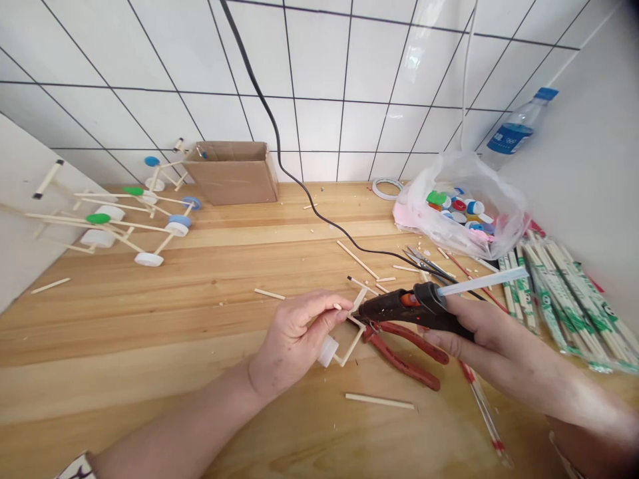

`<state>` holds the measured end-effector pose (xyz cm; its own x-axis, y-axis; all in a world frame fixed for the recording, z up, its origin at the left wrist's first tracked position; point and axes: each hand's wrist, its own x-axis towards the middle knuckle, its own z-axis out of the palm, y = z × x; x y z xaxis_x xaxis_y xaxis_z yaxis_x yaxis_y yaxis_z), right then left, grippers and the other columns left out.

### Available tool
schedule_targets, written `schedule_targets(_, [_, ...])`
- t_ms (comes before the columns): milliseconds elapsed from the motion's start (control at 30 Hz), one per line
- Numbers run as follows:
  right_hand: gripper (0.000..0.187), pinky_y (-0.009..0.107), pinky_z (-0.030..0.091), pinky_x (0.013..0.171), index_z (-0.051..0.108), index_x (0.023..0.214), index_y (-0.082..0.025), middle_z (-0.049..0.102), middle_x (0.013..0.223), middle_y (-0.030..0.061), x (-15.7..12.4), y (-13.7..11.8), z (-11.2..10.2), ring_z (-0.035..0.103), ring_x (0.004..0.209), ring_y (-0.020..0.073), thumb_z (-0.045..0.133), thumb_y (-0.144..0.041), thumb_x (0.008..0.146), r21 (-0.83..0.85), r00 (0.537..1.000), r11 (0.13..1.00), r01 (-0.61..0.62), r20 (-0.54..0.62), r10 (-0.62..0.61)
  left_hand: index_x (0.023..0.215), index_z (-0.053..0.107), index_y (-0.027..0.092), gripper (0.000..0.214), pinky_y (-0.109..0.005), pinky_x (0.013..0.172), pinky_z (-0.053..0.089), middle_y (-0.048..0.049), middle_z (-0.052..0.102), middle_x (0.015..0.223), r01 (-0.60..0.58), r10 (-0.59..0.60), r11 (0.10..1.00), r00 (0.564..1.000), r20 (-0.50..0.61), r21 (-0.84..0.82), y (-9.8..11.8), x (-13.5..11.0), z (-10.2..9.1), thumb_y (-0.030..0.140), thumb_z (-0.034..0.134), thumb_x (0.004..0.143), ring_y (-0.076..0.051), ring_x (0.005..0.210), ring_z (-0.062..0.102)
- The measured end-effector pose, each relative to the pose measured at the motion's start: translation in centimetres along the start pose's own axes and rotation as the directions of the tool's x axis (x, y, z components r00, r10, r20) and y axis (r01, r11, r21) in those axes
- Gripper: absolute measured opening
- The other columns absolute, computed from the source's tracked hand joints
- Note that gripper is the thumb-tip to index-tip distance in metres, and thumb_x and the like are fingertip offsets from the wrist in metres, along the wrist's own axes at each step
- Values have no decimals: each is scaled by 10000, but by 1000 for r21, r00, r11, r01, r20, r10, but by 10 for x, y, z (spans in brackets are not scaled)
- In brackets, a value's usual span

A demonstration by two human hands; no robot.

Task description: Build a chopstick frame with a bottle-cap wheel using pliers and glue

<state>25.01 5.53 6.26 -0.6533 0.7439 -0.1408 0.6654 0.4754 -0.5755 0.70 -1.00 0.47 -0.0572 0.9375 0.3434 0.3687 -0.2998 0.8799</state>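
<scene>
Right hand holds glue gun (pliers near, roomier leftward).

- And here's the left hand, bare, with a bare forearm running behind it!
- Down in the corner, a sleeve: pale cloth, bold dark curving marks, just its end in sight!
- Over to the right hand, bare too, wrist uncovered!
- Beneath that arm, a thin pale edge, too slight to make out!

Cardboard box, bottle (blue-capped), tiled wall
</scene>
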Motion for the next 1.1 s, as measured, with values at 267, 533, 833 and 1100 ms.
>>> schedule_targets(267, [261,250,414,515,538,785,-210,589,697,7,1,-3,0,535,638,156,471,-432,905,-7,1000,1000,8,0,-8,875,698,179,131,-212,724,529,-39,734,859,-66,66,998,998,7,14,0,0,-1,132,579,848,-141,781,681])
schedule_targets(533, [253,248,403,514,537,761,-210,593,691,4,-1,-3,-1,526,617,148,486,-418,895,-9,1000,1000,11,-9,-11,880,707,180,146,-223,717,538,-63,722,855,-161,162,985,987,-2,66,0,1,-2,131,574,849,-148,786,676])
schedule_targets(833, [224,241,401,513,539,777,-208,584,669,-9,0,-5,-1,531,601,138,489,-389,900,9,1000,1000,26,-13,-26,879,707,173,146,-210,712,535,-60,717,848,-182,182,981,983,-6,70,0,0,-2,118,575,846,-138,776,673])
schedule_targets(1100, [210,236,406,499,545,802,-214,576,660,-8,1,-6,-1,549,620,145,487,-389,902,10,1000,1000,13,-22,-12,871,706,178,154,-225,711,540,-63,722,844,-153,153,985,988,6,79,1,1,-2,137,559,857,-146,779,675])
